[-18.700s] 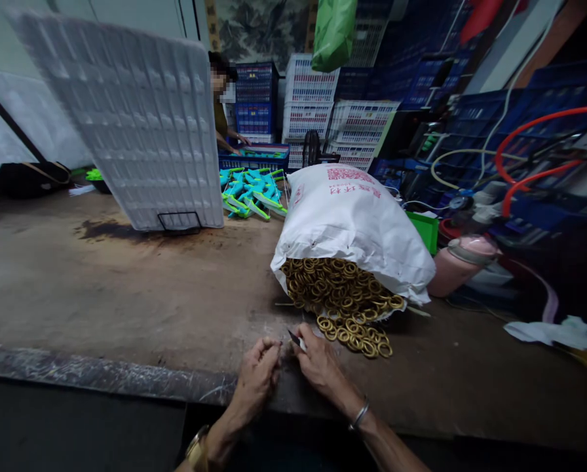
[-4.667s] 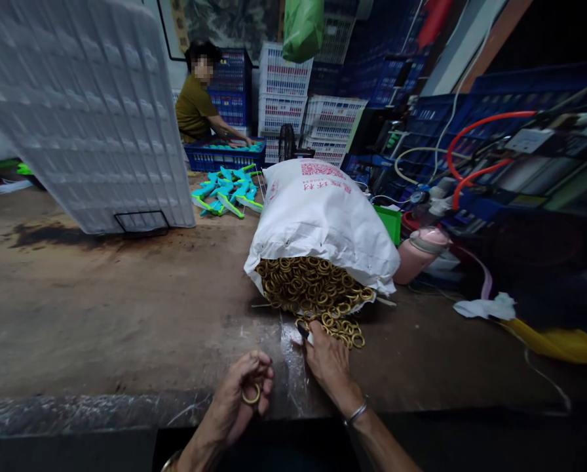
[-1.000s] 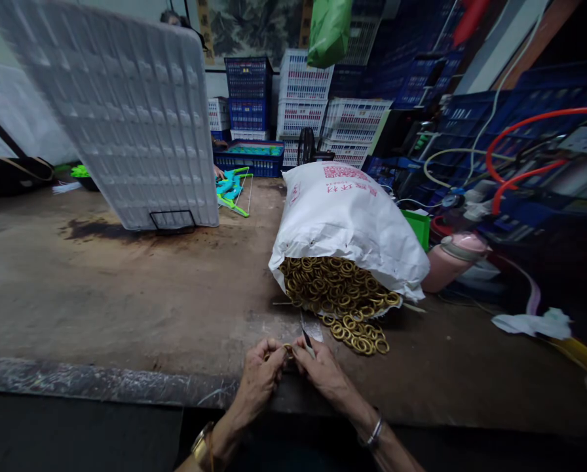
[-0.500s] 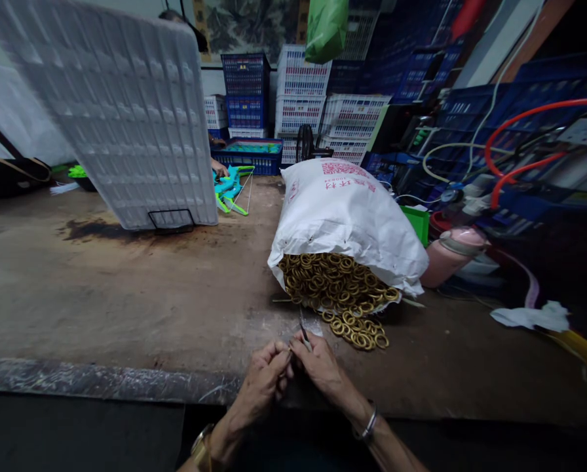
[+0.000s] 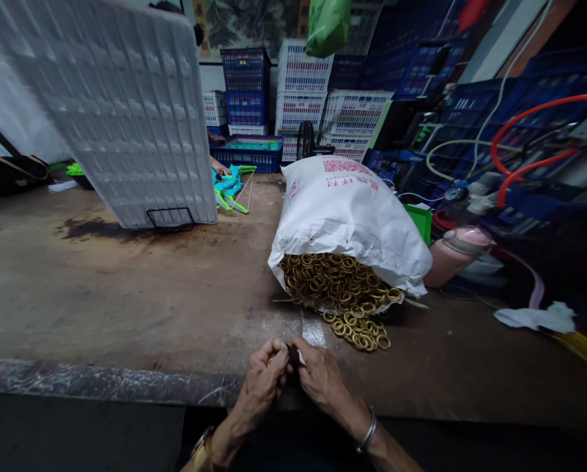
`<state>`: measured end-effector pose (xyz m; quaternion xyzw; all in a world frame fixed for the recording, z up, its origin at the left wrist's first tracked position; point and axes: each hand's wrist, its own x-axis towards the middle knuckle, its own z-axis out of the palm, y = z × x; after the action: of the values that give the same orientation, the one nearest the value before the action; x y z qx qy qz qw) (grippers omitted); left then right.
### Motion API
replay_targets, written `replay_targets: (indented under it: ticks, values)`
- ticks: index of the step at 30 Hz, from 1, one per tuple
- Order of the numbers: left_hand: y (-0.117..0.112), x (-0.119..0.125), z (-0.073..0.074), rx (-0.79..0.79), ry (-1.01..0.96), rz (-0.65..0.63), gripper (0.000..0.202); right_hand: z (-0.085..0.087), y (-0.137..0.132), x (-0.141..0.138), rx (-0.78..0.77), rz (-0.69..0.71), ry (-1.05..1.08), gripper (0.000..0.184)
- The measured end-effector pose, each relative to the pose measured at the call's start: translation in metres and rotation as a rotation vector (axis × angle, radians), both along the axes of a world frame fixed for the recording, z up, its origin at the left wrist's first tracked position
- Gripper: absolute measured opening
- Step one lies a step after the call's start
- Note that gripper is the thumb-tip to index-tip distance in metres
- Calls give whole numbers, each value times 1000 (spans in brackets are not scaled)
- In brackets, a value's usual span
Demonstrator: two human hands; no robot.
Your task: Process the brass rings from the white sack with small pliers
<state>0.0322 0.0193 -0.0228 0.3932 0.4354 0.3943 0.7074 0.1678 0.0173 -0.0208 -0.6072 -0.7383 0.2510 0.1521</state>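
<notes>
Close together at the table's front edge, my two hands meet. My left hand (image 5: 265, 370) is closed, thumb against fingers, on something too small to make out. A slim hand tool (image 5: 301, 357), pale where it shows beside the thumb, sits in my closed right hand (image 5: 323, 373); its kind is unclear and its tip is hard to see. Just beyond, brass-coloured rings (image 5: 359, 331) have spilled onto the table from the mouth of a white woven sack (image 5: 345, 210), which lies on its side packed with the same rings.
An upright ribbed translucent panel (image 5: 141, 131) stands on the wooden table (image 5: 126, 288) at left. Behind it, another person's hand (image 5: 219, 168) touches turquoise and green plastic pieces (image 5: 233, 190). To the right are a pink bottle (image 5: 458, 252) and red hoses. Stacked crates (image 5: 301, 85) fill the back.
The tool in my right hand has turned, so its thin dark tip no longer points up and away. My hands stay together in nearly the same place.
</notes>
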Motion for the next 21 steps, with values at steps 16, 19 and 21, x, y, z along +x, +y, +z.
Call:
replay_targets:
  ticks: [16, 19, 21]
  values:
    - [-8, -2, 8, -180, -237, -24, 31, -4, 30, 22, 162, -278, -240, 28]
    - [-4, -2, 5, -236, -294, 4, 33, 0, 44, 29, 236, -350, -236, 27]
    - [-4, -3, 5, -236, -283, 12, 33, 2, 52, 32, 211, -383, -286, 23]
